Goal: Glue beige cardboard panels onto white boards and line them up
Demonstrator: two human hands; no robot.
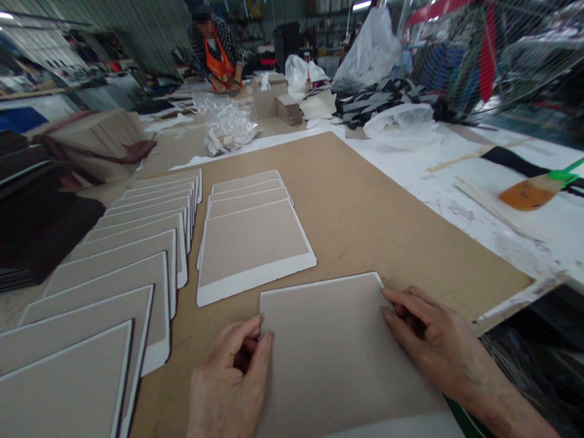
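Observation:
A beige panel with a thin white edge (326, 340) lies between my two hands at the front of the brown board. My left hand (235, 374) pinches its left edge between thumb and fingers. On the opposite side, my right hand (426, 331) grips the right edge near the far corner. Just beyond it, a short overlapping row of similar panels (255, 243) rests on the board, the nearest showing a wide white strip along its lower edge. To the left runs a longer overlapping row of beige panels (123, 271) with white borders.
The brown board (365, 201) lies on a white-covered table. Dark stacked sheets (41, 231) stand at the left. At the right is an orange brush-like tool with a green handle (531, 191). Plastic bags (230, 125) sit behind, and a person in an orange apron (221, 64) stands farther back.

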